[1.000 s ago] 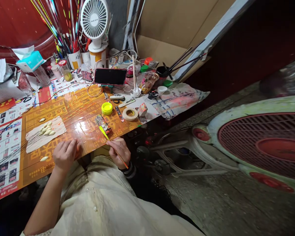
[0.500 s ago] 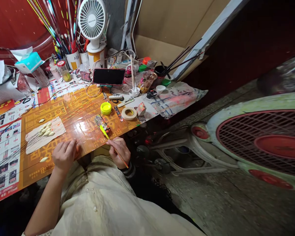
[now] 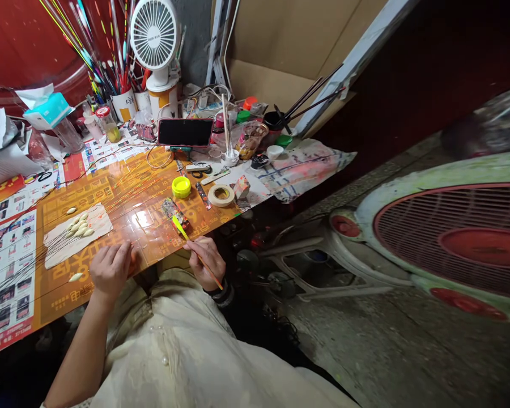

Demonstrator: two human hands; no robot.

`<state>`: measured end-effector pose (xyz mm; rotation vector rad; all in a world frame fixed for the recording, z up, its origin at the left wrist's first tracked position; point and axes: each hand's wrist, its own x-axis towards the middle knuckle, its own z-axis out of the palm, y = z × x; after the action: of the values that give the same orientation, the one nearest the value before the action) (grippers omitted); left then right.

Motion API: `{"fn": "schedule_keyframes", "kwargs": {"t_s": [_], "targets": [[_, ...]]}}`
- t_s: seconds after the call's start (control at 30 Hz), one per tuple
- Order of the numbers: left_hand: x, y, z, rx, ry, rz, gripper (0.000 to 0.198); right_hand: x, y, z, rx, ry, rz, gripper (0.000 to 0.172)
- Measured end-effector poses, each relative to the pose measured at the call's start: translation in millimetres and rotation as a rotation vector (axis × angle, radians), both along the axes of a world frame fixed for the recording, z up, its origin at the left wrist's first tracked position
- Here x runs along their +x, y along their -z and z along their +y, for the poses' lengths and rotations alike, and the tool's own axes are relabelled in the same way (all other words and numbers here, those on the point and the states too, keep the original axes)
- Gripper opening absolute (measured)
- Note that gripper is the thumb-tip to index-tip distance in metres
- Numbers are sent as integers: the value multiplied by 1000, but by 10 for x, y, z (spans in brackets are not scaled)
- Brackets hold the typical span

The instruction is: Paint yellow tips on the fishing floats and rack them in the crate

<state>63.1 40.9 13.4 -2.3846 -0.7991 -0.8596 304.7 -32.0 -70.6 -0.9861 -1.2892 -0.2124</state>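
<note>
My right hand [image 3: 206,262] is at the table's front edge, fingers closed round a paintbrush [image 3: 204,266]. Bright yellow paint coats the brush's tip, which lies over a paint-smeared dark block [image 3: 176,214]. Just behind stands an open pot of yellow paint [image 3: 181,187]. My left hand [image 3: 110,267] rests at the table edge with its fingers curled together; what they hold, if anything, is hidden, though a bit of orange shows beside them. Left of it, several pale fishing-float bodies [image 3: 80,225] with thin dark stems lie on a pinkish cloth [image 3: 102,218]. One more float body [image 3: 75,277] lies nearer.
A roll of tape [image 3: 221,195] and a phone [image 3: 185,132] stand farther back, near a small white fan [image 3: 154,35]. Cups of brushes and floats [image 3: 124,105] line the back. To the right, a large floor fan [image 3: 450,232] stands below the table.
The view has shifted slightly, so the things at the back sit a little lower to the left. Both hands and the paintbrush look almost the same.
</note>
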Motion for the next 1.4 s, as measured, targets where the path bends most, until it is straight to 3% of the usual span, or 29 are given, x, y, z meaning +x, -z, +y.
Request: {"fn": "schedule_keyframes", "kwargs": {"t_s": [0.2, 0.37, 0.53, 0.67, 0.83, 1.03, 1.4], "targets": [[-27, 36, 9, -8, -11, 1, 26, 67, -48, -79, -7, -14, -3, 37], [-27, 39, 8, -33, -3, -12, 27, 367, -427, -108, -30, -44, -8, 33], [22, -13, 6, 18, 19, -13, 25, 771, -877, 197, -301, -1, 106, 28], [26, -18, 13, 39, 28, 3, 25, 955, -1055, 567, -414, -37, 37, 28], [-4, 31, 21, 22, 25, -5, 27, 981, -1067, 914, -491, -7, -77, 25], [-9, 59, 11, 3, 14, 1, 28, 940, -994, 1102, -504, 12, -186, 24], [-31, 82, 22, -20, 38, -8, 26, 965, -988, 903, -509, 5, -142, 24]]}}
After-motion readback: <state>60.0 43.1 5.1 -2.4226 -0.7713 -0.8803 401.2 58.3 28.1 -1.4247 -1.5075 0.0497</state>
